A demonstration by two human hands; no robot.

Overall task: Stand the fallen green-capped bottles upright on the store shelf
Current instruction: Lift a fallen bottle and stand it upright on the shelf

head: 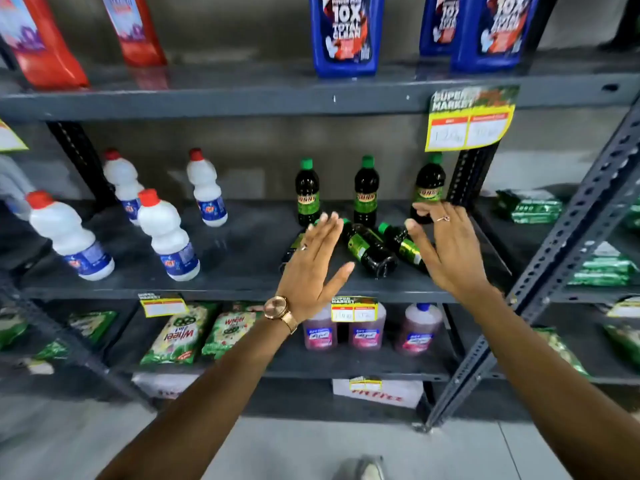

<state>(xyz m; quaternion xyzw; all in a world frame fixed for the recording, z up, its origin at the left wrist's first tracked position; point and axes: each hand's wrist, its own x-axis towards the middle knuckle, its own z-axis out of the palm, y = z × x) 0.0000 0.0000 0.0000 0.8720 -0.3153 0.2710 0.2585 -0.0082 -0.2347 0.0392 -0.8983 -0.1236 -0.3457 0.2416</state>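
Three dark bottles with green caps stand upright at the back of the middle shelf: one on the left, one in the middle, one on the right. In front of them lie fallen ones: one in the middle, one to its right, and a third mostly hidden behind my left hand. My left hand is open, fingers straight, just in front of that hidden bottle. My right hand is open too, hovering over the right fallen bottle, holding nothing.
White bottles with red caps stand on the left of the same shelf. Blue jugs and red bottles sit on the shelf above. A price tag hangs from that upper edge. A slanted metal upright rises on the right.
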